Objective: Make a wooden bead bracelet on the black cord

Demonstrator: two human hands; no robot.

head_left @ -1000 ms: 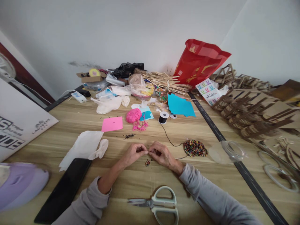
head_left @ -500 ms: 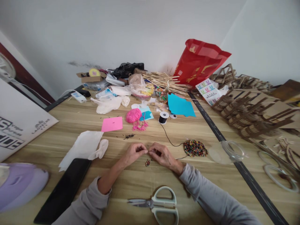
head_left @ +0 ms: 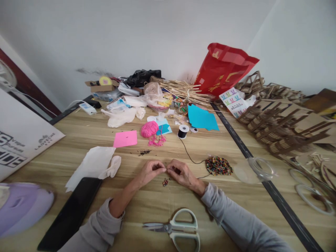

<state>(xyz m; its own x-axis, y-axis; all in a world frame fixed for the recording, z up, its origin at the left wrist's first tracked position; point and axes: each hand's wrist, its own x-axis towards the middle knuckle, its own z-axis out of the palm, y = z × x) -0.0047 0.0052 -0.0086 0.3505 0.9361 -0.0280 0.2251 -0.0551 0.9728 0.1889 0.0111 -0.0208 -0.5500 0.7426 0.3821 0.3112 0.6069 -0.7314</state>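
While both hands pinch a black cord (head_left: 189,155) over the tabletop (head_left: 78,136), beads wait close by.
Left hand (head_left: 150,170) and right hand (head_left: 181,173) meet fingertip to fingertip, each grip clenched on the cord; a small bead cluster (head_left: 165,182) lies just below them, the bead pile (head_left: 218,165) right, scissors (head_left: 176,229) nearer, spool (head_left: 183,131) beyond. A board (head_left: 18,140) far left reads "LAOYECHE".

"LAOVECHE" on the white board (head_left: 23,143) at left (its larger lettering is cut off)
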